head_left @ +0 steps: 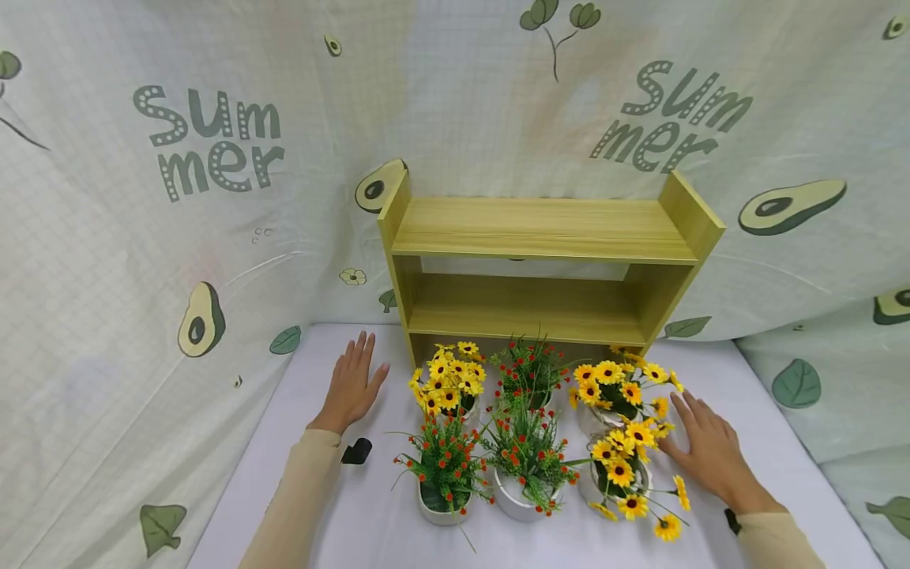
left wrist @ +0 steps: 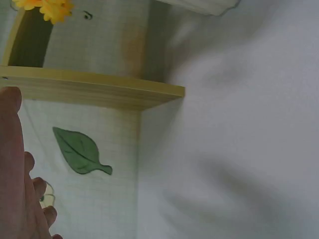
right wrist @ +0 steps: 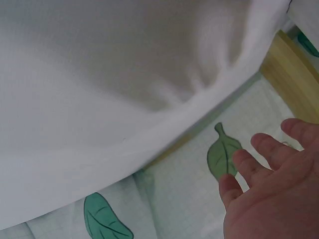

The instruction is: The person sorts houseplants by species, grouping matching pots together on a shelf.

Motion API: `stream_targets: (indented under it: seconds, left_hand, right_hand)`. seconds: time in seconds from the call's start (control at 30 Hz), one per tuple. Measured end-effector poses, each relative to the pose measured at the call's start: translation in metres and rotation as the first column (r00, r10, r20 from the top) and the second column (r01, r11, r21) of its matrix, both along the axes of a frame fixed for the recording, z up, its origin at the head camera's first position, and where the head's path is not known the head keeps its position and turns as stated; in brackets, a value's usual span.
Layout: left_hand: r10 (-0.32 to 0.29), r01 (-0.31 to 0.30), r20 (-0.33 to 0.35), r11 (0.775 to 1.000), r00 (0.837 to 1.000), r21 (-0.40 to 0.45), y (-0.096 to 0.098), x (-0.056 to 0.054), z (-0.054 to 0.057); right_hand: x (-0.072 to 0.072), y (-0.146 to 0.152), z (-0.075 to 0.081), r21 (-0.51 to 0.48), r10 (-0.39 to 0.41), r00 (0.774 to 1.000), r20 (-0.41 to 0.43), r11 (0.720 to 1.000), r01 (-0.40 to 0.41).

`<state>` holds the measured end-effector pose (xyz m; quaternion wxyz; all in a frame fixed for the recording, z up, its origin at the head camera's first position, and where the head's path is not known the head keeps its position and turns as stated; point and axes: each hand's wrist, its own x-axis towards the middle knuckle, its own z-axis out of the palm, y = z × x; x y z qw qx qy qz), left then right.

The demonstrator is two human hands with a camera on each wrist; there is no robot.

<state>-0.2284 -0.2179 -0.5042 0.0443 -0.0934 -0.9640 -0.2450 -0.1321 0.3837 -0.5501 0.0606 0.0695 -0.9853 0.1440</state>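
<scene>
With fingers stretched forward, my left hand is held over the left side of the table, left of a potted yellow-flowered plant. It holds nothing. My right hand, also empty with fingers extended, is just right of two pots of yellow flowers, the rear one and the front one. Between the hands are red-dotted green plants in pale pots: front left, front middle and rear middle. In the wrist views, the left hand and right hand show bare fingers.
A light wooden shelf with two visible boards stands behind the plants. Printed cloth hangs behind and at both sides. The tabletop is white. A small black object shows beside the left sleeve.
</scene>
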Motion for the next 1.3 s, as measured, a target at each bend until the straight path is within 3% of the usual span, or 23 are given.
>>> stream_targets:
  seconds: [0.23, 0.43, 0.67, 0.93, 1.07, 1.3]
  left_hand:
    - [-0.016, 0.023, -0.119, 0.998, 0.993, 0.056, 0.005, -0.002, 0.029]
    - [-0.021, 0.042, -0.219, 0.995, 0.976, 0.091, 0.012, -0.01, 0.065]
    - [0.003, 0.049, -0.325, 0.988, 0.946, 0.15, 0.026, -0.019, 0.106]
    - [0.069, 0.056, -0.438, 0.962, 0.896, 0.268, 0.046, -0.024, 0.144]
    - [0.092, 0.087, -0.481, 0.937, 0.872, 0.337, 0.053, -0.028, 0.157]
    - [0.111, 0.151, -0.556, 0.902, 0.824, 0.404, 0.062, -0.036, 0.175]
  right_hand:
    - [0.01, -0.01, 0.0, 0.007, -0.014, 0.996, 0.083, 1.0, 0.013]
    - [0.021, -0.014, 0.0, 0.0, -0.006, 0.991, 0.133, 1.0, 0.006]
    - [0.035, -0.017, -0.001, 0.031, 0.034, 0.994, 0.102, 0.999, -0.037]
    - [0.046, -0.022, -0.002, -0.001, 0.085, 0.993, 0.079, 0.996, -0.086]
    - [0.052, -0.024, -0.003, -0.042, 0.103, 0.991, 0.08, 0.994, -0.1]
    - [0.057, -0.03, -0.004, -0.138, 0.105, 0.983, 0.153, 0.987, -0.084]
